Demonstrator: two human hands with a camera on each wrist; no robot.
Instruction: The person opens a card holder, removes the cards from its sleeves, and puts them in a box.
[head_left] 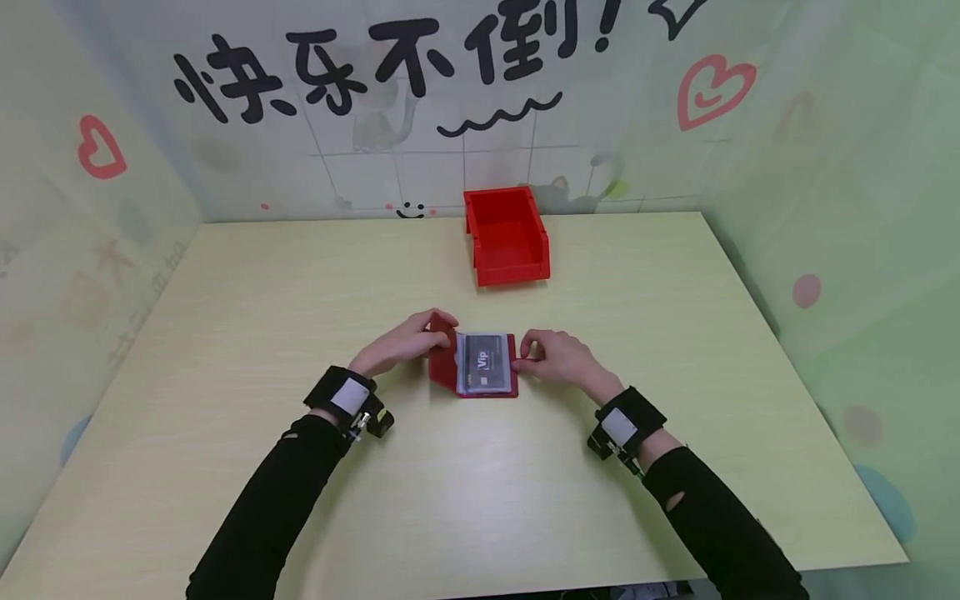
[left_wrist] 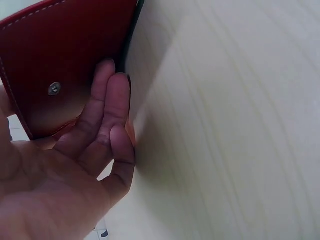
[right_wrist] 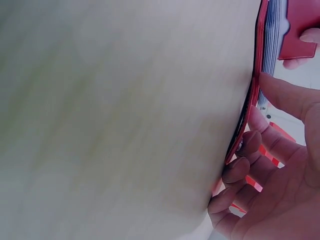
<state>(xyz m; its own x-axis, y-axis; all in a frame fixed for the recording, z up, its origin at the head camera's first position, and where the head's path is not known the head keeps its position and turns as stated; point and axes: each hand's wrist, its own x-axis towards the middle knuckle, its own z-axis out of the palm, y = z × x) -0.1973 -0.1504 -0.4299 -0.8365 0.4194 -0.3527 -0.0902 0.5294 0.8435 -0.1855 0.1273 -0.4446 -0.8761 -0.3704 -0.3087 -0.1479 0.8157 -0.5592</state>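
A red card holder (head_left: 443, 371) lies spread on the table in the head view, its stack of clear sleeves (right_wrist: 271, 40) in the middle. On top shows a dark grey card (head_left: 483, 364) with "Vip" on it. My left hand (head_left: 408, 340) holds the raised left cover between thumb and fingers. In the left wrist view several fingers rest against that cover's outer face, near a metal snap (left_wrist: 54, 88). With thumb and fingers my right hand (head_left: 558, 358) pinches the right cover's edge. The right wrist view shows that edge bent up slightly from the table.
A red plastic bin (head_left: 513, 273) stands at the back of the pale wooden table (head_left: 247, 333), beyond the card holder. Printed wall panels (head_left: 360, 175) close off the back and both sides.
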